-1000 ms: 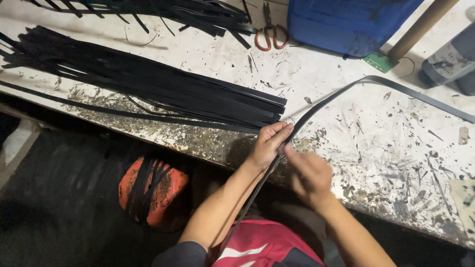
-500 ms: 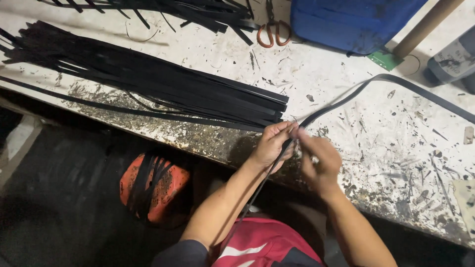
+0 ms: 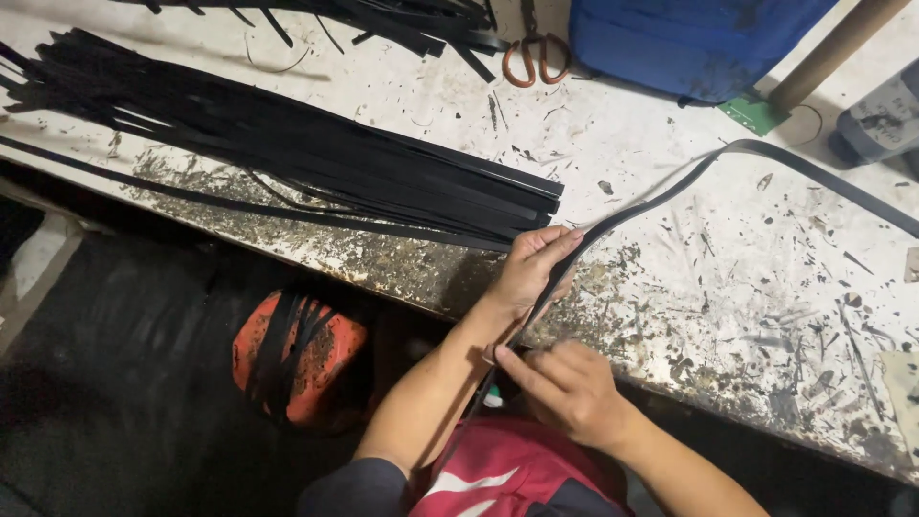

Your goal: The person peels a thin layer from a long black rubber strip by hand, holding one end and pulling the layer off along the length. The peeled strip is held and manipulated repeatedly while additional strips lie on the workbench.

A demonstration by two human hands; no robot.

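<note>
The left hand (image 3: 529,273) has its grip closed around a long, flat black strip (image 3: 670,191), thin and flexible like rubber or leather, at the near edge of the scarred, paint-flecked white counter (image 3: 728,287). The right hand (image 3: 570,388) pinches the same strip lower down, below the counter edge. Beyond the hands the strip curves away rightward over the counter. A bundle of similar black strips (image 3: 287,153) lies just beside the left hand, with orange-handled scissors (image 3: 531,57) further back.

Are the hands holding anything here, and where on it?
Yes: one long black strip. The left hand grips it at the table's front edge; the right hand pinches it lower down, near the person's lap.
</note>
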